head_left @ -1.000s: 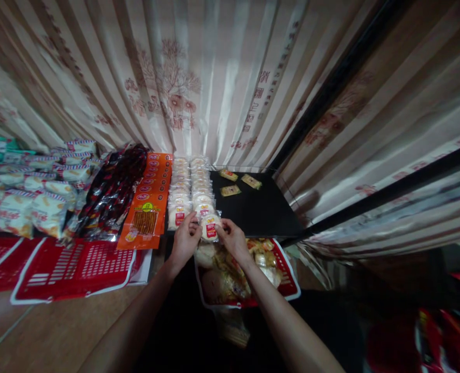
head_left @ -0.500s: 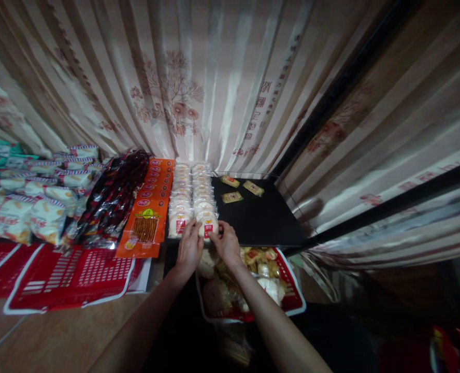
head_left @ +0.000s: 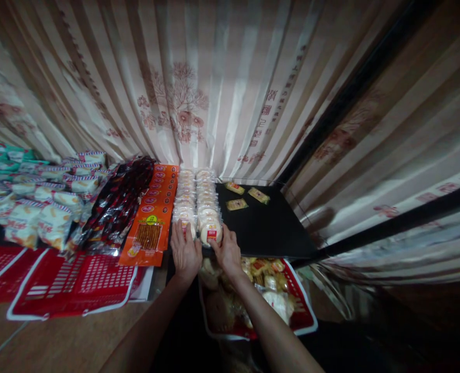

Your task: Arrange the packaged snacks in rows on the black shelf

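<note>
Two rows of round white rice crackers in clear wrappers stand on the black shelf (head_left: 269,230). My left hand (head_left: 186,254) lies with its fingers stretched over the front pack of the left row (head_left: 184,199), partly covering its red label. My right hand (head_left: 228,252) grips the front rice cracker pack (head_left: 211,231) of the right row, its thumb on the near side and fingers along the right edge. To the left of the rows lie overlapping orange snack packets (head_left: 149,235). Several small yellow-wrapped snacks (head_left: 236,204) rest at the shelf's back.
Below the shelf edge stands a red basket (head_left: 305,311) with loose wrapped snacks. Dark red packets (head_left: 113,207) and white snack bags (head_left: 55,223) fill the left side, above another red basket (head_left: 74,285). A curtain (head_left: 222,103) hangs behind; black bars (head_left: 342,103) cross at right.
My left hand has shifted from the right row's front pack onto the left row's front pack, fingers now spread flatter. My right hand stays at the right row. The view has shifted slightly.
</note>
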A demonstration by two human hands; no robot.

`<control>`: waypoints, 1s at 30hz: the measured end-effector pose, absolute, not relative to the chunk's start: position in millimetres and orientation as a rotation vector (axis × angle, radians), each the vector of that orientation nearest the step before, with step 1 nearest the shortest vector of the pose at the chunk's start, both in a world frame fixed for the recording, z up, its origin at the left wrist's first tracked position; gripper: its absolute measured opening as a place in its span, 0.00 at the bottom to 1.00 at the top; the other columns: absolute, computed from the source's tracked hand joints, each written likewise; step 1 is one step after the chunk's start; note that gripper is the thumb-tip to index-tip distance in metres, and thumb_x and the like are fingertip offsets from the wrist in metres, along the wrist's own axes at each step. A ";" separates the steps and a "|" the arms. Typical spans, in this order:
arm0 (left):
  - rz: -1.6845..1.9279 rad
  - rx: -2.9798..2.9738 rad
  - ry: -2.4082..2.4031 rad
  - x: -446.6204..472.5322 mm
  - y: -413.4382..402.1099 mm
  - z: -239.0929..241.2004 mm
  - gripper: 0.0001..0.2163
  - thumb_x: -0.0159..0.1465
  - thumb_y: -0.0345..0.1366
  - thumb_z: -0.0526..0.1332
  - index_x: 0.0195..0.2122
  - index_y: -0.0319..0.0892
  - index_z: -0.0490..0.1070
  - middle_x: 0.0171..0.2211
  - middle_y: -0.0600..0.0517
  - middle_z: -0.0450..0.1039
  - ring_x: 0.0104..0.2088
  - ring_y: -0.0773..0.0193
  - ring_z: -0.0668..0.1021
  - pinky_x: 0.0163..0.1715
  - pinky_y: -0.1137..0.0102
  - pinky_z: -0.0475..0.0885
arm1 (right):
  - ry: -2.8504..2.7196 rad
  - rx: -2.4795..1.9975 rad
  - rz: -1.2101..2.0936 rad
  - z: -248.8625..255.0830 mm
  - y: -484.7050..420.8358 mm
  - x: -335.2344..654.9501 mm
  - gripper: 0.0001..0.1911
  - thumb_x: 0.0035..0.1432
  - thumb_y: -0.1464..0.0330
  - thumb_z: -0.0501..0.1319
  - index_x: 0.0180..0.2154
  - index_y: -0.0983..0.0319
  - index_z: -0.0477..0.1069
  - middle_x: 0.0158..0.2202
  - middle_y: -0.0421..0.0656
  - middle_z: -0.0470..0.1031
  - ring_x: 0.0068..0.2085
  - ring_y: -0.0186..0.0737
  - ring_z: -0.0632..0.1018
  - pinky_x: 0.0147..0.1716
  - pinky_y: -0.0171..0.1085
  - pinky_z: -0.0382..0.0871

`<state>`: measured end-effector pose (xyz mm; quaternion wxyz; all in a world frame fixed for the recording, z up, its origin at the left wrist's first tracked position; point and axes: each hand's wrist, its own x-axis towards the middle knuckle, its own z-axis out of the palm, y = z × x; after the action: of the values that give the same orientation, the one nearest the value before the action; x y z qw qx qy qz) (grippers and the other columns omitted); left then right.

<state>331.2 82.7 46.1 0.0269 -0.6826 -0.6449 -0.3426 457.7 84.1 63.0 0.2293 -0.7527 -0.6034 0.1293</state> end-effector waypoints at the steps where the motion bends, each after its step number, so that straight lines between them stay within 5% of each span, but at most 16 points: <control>1: -1.054 -2.101 -1.995 331.5 83.4 43.7 0.22 0.61 0.32 0.53 0.56 0.29 0.59 0.60 0.32 0.54 0.63 0.44 0.52 0.56 0.50 0.57 | -1.666 -2.084 0.353 64.0 84.7 457.2 0.30 0.57 0.61 0.58 0.58 0.64 0.55 0.47 0.52 0.67 0.41 0.45 0.75 0.37 0.38 0.69; 13: -1.146 -2.124 -1.852 340.8 87.2 34.2 0.25 0.62 0.37 0.55 0.59 0.34 0.56 0.63 0.35 0.47 0.64 0.44 0.47 0.59 0.46 0.51 | -1.683 -2.073 0.296 59.5 90.4 454.6 0.29 0.58 0.59 0.55 0.58 0.61 0.55 0.45 0.50 0.68 0.35 0.43 0.77 0.30 0.36 0.68; 21: -1.037 -2.226 -1.641 357.2 88.2 23.9 0.19 0.62 0.34 0.55 0.56 0.49 0.63 0.59 0.46 0.62 0.61 0.48 0.60 0.56 0.49 0.59 | -1.583 -1.733 0.488 40.1 84.0 479.2 0.28 0.58 0.67 0.49 0.60 0.63 0.53 0.43 0.48 0.70 0.33 0.38 0.76 0.38 0.38 0.72; 30: -1.110 -2.157 -1.608 361.4 91.8 23.4 0.17 0.63 0.35 0.54 0.53 0.48 0.67 0.56 0.49 0.65 0.59 0.49 0.62 0.56 0.52 0.58 | -1.965 -1.506 0.039 92.9 158.1 494.7 0.20 0.61 0.64 0.49 0.52 0.62 0.66 0.51 0.50 0.69 0.53 0.43 0.69 0.53 0.45 0.64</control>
<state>361.4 91.8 23.4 0.1153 -0.7362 -0.5487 -0.3790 494.7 158.1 92.9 0.3267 -0.5750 -0.7500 0.0149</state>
